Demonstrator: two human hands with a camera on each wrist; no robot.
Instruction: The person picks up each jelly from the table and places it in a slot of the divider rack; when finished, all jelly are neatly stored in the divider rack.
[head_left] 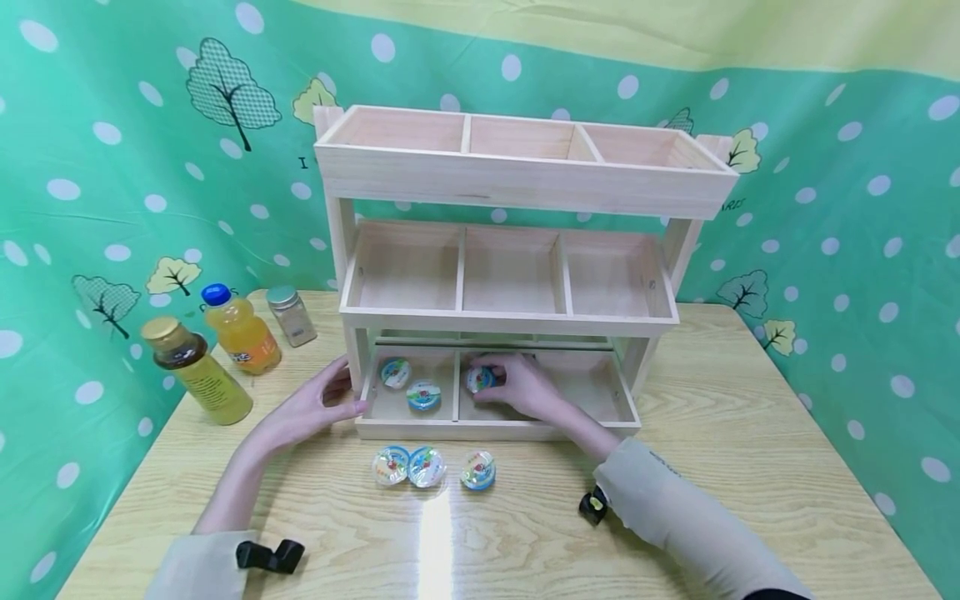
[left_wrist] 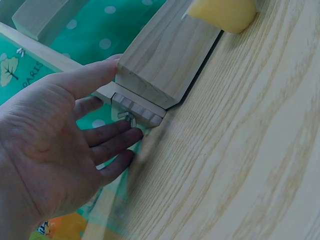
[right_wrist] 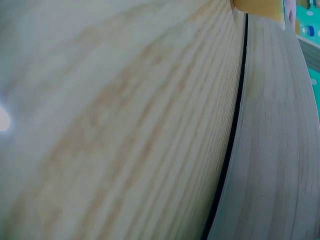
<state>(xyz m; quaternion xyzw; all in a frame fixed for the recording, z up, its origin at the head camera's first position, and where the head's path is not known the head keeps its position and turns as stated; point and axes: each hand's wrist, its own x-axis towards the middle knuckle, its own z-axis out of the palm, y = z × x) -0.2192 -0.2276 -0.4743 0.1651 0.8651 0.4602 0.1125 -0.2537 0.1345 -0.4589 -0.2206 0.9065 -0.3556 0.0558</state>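
Note:
A wooden three-tier shelf [head_left: 525, 183] stands on the table. In the head view my right hand [head_left: 528, 387] reaches into the bottom tier's middle compartment and pinches a jelly cup [head_left: 480, 379] with a printed lid. Two more jelly cups [head_left: 424, 396] sit in the bottom left compartment. My left hand [head_left: 303, 408] is at the bottom tier's left end. In the left wrist view, the thumb of that left hand [left_wrist: 55, 135] touches the tier's end, and its loosely bent fingers lie near a wing nut [left_wrist: 127, 119]. The right wrist view does not show my right hand.
In front of the shelf lie three jelly cups [head_left: 426, 467], two touching and one apart. On the left stand a gold-capped bottle [head_left: 210, 385], an orange drink bottle [head_left: 243, 335] and a green-lidded jar [head_left: 294, 318]. A patterned green cloth [head_left: 825, 250] hangs behind.

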